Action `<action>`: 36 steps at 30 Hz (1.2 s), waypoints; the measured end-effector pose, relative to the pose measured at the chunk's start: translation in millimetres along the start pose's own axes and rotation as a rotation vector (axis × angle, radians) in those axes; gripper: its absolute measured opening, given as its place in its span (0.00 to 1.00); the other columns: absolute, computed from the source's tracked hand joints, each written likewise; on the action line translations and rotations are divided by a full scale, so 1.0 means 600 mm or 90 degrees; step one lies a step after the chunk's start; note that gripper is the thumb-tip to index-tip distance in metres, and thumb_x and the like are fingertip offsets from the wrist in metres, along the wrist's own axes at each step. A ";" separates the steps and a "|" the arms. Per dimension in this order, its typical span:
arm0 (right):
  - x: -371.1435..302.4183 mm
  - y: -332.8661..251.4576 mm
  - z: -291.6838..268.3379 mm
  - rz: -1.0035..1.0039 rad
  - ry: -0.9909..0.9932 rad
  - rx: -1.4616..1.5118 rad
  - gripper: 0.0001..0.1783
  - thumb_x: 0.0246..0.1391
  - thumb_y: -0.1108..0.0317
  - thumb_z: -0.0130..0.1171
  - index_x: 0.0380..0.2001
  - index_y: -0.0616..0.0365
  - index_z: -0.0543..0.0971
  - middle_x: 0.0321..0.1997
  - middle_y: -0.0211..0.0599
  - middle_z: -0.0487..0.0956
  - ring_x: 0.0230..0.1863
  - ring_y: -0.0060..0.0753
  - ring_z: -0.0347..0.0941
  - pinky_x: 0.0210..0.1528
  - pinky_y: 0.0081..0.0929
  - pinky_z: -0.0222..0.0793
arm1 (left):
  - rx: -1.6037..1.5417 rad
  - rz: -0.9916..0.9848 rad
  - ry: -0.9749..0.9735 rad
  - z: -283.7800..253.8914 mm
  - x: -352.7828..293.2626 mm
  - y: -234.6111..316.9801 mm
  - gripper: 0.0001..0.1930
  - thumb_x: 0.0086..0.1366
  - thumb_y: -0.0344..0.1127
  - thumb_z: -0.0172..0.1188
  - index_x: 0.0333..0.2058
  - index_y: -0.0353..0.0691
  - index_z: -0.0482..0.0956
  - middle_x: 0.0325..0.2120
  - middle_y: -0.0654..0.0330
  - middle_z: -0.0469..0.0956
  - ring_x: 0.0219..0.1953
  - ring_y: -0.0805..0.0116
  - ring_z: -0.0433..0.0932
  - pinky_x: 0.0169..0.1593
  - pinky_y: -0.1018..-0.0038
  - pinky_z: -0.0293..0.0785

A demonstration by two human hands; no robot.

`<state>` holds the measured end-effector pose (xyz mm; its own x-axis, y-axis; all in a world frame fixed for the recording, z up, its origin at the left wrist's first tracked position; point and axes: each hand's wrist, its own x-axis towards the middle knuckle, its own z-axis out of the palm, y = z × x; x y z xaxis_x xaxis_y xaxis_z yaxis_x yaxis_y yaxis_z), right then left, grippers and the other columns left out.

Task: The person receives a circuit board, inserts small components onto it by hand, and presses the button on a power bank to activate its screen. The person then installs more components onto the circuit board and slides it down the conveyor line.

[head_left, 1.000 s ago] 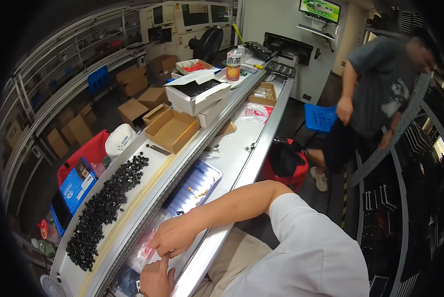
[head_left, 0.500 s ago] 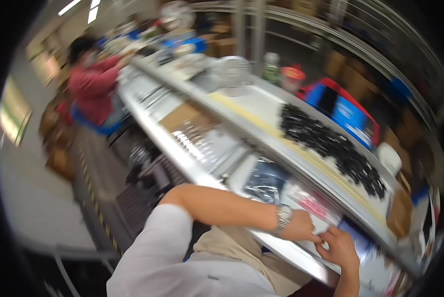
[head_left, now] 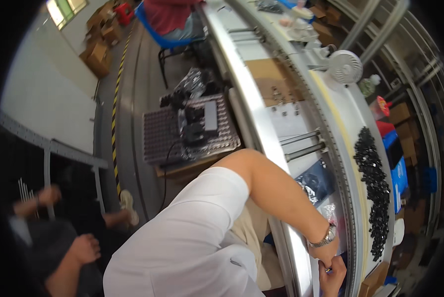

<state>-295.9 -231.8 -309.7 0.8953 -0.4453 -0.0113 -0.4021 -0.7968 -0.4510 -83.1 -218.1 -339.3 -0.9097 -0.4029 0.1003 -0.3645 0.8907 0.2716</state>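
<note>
My left hand, with a metal watch on its wrist, is bent down over the work line's near end. Just below it my right hand meets its fingertips. Both hands look closed in a pinch. A tiny dark, shiny spot shows at the right fingers, too small to name. Clear plastic bags, one with something pink by it, lie beside the left wrist. Farther up sits a dark item in clear wrap.
A long heap of small black parts covers the shelf at right, with a white fan beyond. A metal rail edges the line. Perforated crates stand on the floor. One person sits far ahead, another at lower left.
The view has swung left and down, so the line runs more upright and a person at lower left now shows. My hands stay together, lower in the picture.
</note>
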 end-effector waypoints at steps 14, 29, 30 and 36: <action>0.002 -0.003 0.004 0.052 0.045 0.049 0.04 0.44 0.82 0.61 0.27 0.68 0.81 0.24 0.43 0.75 0.22 0.36 0.65 0.28 0.31 0.64 | 0.025 -0.006 -0.006 0.017 0.018 0.001 0.11 0.67 0.33 0.51 0.46 0.42 0.76 0.35 0.52 0.84 0.37 0.49 0.82 0.40 0.55 0.79; 0.005 -0.015 0.011 0.047 -0.023 -0.456 0.05 0.51 0.73 0.63 0.28 0.65 0.80 0.22 0.43 0.73 0.23 0.45 0.66 0.30 0.37 0.67 | 0.068 -0.020 -0.056 0.019 0.044 0.003 0.21 0.66 0.30 0.53 0.58 0.43 0.70 0.38 0.48 0.82 0.38 0.44 0.81 0.43 0.52 0.77; -0.005 -0.006 -0.006 0.013 -0.015 -0.382 0.05 0.51 0.73 0.64 0.28 0.65 0.80 0.22 0.43 0.73 0.23 0.46 0.66 0.30 0.38 0.67 | 0.059 -0.026 -0.059 0.014 0.041 0.007 0.20 0.67 0.31 0.53 0.58 0.43 0.70 0.38 0.48 0.82 0.38 0.44 0.81 0.43 0.51 0.76; -0.022 0.003 -0.049 -0.103 0.042 -0.155 0.05 0.50 0.74 0.65 0.32 0.63 0.82 0.23 0.43 0.72 0.23 0.47 0.68 0.31 0.40 0.68 | 0.070 -0.027 -0.067 0.010 0.032 0.010 0.17 0.68 0.33 0.52 0.56 0.43 0.69 0.38 0.47 0.82 0.38 0.42 0.81 0.43 0.49 0.76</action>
<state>-314.1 -239.6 -284.0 0.9403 -0.3236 0.1050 -0.2963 -0.9307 -0.2145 -104.2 -219.2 -341.4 -0.9066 -0.4219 -0.0110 -0.4177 0.8932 0.1661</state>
